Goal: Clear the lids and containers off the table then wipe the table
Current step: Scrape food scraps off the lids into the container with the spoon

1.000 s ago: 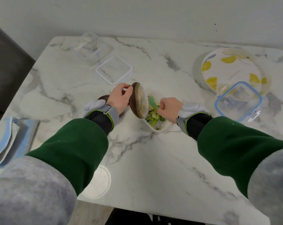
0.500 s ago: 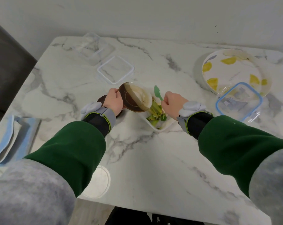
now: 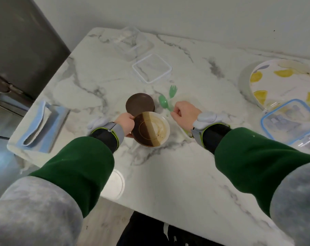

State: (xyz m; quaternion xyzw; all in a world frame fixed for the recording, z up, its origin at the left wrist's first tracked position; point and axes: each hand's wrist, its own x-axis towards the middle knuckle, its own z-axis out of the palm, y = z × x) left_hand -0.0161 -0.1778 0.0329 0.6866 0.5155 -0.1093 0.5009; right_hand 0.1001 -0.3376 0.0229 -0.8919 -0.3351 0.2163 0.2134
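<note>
My left hand grips the rim of a round bowl, half brown and half cream inside, with smears of residue. It is held level just in front of a round brown lid lying on the marble table. My right hand is closed on the handles of a green plastic spoon and a green fork, which point away from me. A clear container with greens is almost fully hidden under my right wrist.
A clear square lid and a clear container lie at the back. A lemon-patterned dish and a blue-rimmed container sit at the right. A folded blue cloth lies at the left edge, and a white round lid at the front edge.
The bowl was tipped over the container with greens; now it is level and nearer me. My right hand has lifted the green utensils up and away from the greens.
</note>
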